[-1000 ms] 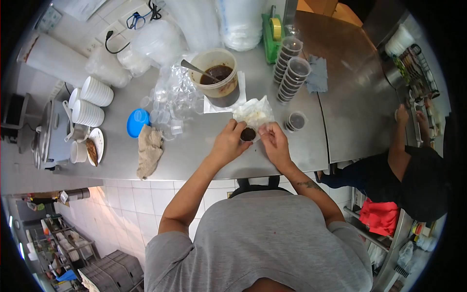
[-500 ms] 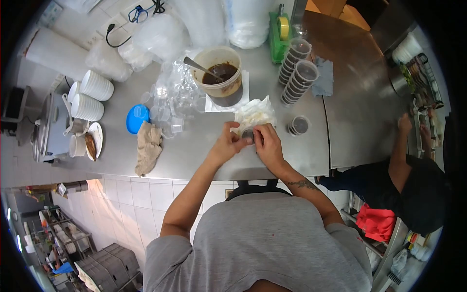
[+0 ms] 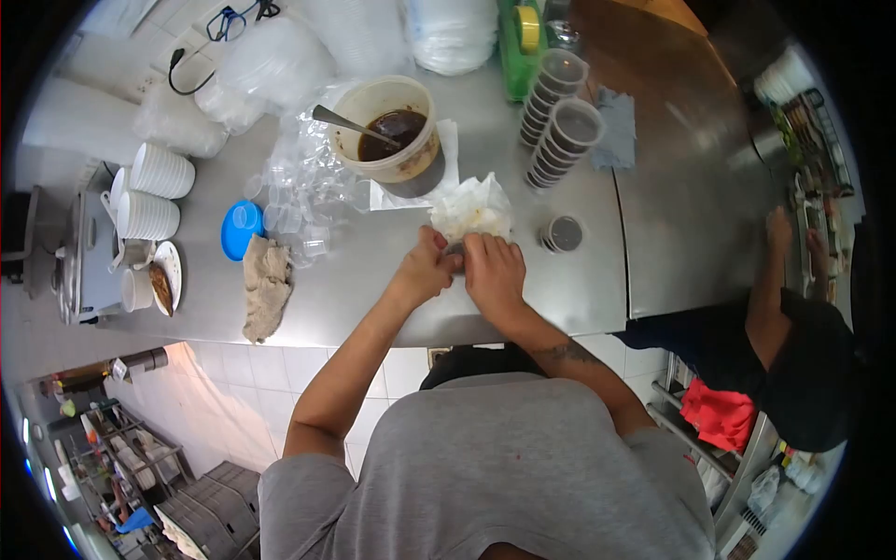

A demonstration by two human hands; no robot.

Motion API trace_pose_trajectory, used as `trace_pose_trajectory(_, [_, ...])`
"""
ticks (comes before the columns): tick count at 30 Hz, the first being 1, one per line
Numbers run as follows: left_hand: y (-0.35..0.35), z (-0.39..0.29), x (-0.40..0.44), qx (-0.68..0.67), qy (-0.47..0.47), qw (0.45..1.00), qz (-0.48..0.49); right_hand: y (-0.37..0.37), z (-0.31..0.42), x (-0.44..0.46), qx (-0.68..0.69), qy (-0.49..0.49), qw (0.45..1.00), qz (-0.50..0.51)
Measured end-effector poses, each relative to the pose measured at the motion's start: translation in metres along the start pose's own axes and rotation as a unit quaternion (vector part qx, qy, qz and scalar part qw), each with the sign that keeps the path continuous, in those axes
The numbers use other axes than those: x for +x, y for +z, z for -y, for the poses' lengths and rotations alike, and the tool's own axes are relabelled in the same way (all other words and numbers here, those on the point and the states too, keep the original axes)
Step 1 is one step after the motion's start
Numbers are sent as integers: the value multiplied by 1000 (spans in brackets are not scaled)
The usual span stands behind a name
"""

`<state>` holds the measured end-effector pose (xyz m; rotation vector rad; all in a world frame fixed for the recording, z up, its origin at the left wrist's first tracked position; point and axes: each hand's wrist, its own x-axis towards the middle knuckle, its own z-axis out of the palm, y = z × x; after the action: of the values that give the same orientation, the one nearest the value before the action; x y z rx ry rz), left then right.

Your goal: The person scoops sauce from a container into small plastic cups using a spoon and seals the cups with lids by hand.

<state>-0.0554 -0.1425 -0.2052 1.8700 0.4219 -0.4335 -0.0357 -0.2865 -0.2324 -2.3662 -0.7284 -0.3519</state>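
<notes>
Between my two hands is a small clear lidded cup (image 3: 455, 249) with dark contents, mostly covered by my fingers. My left hand (image 3: 425, 270) grips its left side, thumb against it. The fingers of my right hand (image 3: 494, 275) are curled over its right side. Just beyond them lies a crumpled white paper towel (image 3: 471, 207) with stains. A similar filled cup (image 3: 563, 234) stands to the right. Behind that rise two stacks of filled cups (image 3: 565, 140). A tub of dark sauce (image 3: 385, 140) with a spoon in it stands on white paper at the back.
Loose clear cups and lids (image 3: 303, 210) lie left of the tub, near a blue lid (image 3: 242, 230) and a beige cloth (image 3: 268, 287). White bowl stacks (image 3: 149, 217) stand far left. A green tape dispenser (image 3: 520, 51) is at the back. Another person (image 3: 803, 355) works at the right.
A clear lid now covers the cup, whose dark contents showed uncovered before. My right hand has closed over the cup's side. The whole view has shifted slightly.
</notes>
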Motion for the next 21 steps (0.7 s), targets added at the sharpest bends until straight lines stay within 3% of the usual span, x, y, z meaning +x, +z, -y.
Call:
trace_pose_trajectory(6, [-10, -4, -32, -20, 79, 996, -30, -35, 3, 4, 92, -11, 995, -31])
trace_pose_trajectory(8, [-20, -15, -34, 86, 163, 977, -108, -67, 2, 9, 95, -9, 989, -116])
trace_pose_trajectory(10, [-19, -27, -32, 196, 253, 930, -181, -104, -5, 17, 126, 79, 980, -135])
trace_pose_trajectory(13, [7, -30, -15, 281, 321, 889, -166, -126, -36, 22, 96, 145, 976, -131])
trace_pose_trajectory(14, [17, -28, -12, 328, 293, 888, -139, -123, -50, 21, 93, 152, 976, -122])
trace_pose_trajectory(17, [31, 6, 9, 360, 331, 861, -140, -115, -65, 19, 87, 160, 977, -113])
trace_pose_trajectory(21, [14, 11, -2, 327, 348, 867, -145, -110, -68, 17, 132, 159, 972, -114])
